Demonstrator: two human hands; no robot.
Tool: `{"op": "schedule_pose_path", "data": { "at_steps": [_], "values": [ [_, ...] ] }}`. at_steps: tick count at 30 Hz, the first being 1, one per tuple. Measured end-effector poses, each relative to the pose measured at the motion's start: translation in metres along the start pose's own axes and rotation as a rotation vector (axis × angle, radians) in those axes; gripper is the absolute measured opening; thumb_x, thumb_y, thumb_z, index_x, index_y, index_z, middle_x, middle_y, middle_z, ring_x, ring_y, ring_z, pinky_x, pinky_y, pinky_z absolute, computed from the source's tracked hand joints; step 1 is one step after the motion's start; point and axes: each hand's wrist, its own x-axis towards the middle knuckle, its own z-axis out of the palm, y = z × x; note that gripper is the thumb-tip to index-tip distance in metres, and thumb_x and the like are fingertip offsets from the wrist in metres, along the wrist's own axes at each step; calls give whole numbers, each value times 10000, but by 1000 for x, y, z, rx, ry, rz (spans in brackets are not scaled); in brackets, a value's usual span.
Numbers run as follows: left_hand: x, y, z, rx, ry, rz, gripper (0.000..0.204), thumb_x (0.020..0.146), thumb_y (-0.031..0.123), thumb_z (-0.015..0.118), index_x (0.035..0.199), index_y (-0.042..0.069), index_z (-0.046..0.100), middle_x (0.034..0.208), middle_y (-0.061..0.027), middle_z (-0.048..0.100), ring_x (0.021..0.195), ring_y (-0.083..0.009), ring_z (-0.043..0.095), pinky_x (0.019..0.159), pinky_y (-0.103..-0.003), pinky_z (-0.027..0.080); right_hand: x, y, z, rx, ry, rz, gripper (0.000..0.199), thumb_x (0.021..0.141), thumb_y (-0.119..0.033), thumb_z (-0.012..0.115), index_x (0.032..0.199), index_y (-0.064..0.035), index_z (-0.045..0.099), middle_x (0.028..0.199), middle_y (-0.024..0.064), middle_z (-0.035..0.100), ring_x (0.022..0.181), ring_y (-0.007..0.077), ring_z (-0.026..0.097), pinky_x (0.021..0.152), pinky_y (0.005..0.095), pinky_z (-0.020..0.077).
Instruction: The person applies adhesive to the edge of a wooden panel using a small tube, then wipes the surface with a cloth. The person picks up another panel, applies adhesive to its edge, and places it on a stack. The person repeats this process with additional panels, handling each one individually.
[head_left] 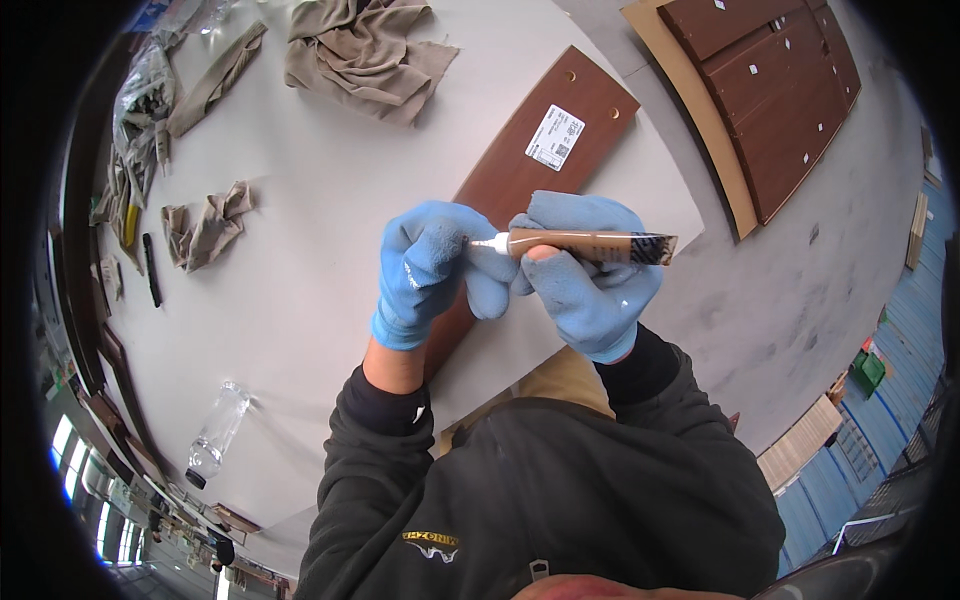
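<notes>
Both my hands wear blue gloves and meet over a reddish-brown wooden board (510,165) with a white label and two round holes at its far end. In my right hand (595,290) lies a slim tube (570,244) of brown paste, held sideways with its white nozzle toward the left. A bare fingertip shows through that glove, pressed against the tube. The fingers of my left hand (430,270) are closed around the nozzle's tip. Whether a small cap sits between them is hidden.
Crumpled beige cloths (355,55) lie on the white table (310,270), with a smaller rag (210,225), a black marker (151,270) and a clear bottle (218,435) at the left. Brown panels (770,100) are stacked beyond the table's right edge.
</notes>
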Motion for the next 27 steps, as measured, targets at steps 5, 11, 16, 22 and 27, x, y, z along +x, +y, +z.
{"op": "schedule_pose_path", "data": {
  "at_steps": [5, 11, 16, 22, 27],
  "values": [
    [-12, 7, 5, 27, 25, 49, 397, 1037, 336, 611, 1032, -51, 700, 896, -160, 757, 762, -226, 722, 716, -327, 578, -9, -5, 5, -104, -43, -30, 102, 936, 31, 705, 1021, 63, 658, 784, 114, 677, 637, 125, 654, 569, 248, 507],
    [-24, 17, 7, 26, -12, -36, 366, 1037, 304, 608, 1026, -50, 700, 874, -132, 751, 734, -189, 706, 687, -299, 564, -20, -6, 13, -94, 32, -82, 76, 934, 22, 712, 990, 64, 682, 807, 107, 687, 656, 122, 663, 584, 246, 517],
    [-31, 19, 11, 132, 61, -15, 346, 1023, 287, 619, 1012, -50, 699, 851, -119, 745, 694, -175, 691, 656, -284, 553, -30, -9, 17, -47, 60, 2, 76, 934, 6, 724, 991, 49, 699, 846, 96, 703, 724, 131, 683, 648, 250, 549],
    [-36, 21, 11, 103, 22, -39, 338, 1013, 284, 630, 1020, -46, 701, 863, -119, 742, 678, -167, 681, 643, -284, 549, -39, -11, 20, 60, 157, 137, 81, 943, 10, 720, 1007, 49, 690, 857, 93, 701, 750, 141, 690, 662, 265, 562],
    [-38, 22, 17, 172, 64, -47, 301, 1029, 238, 605, 1010, -50, 690, 813, -125, 724, 628, -172, 672, 589, -273, 540, -39, -8, 16, 102, 29, 121, 141, 943, 40, 711, 1075, 62, 665, 885, 110, 711, 703, 129, 676, 614, 278, 556]
  ]
}}
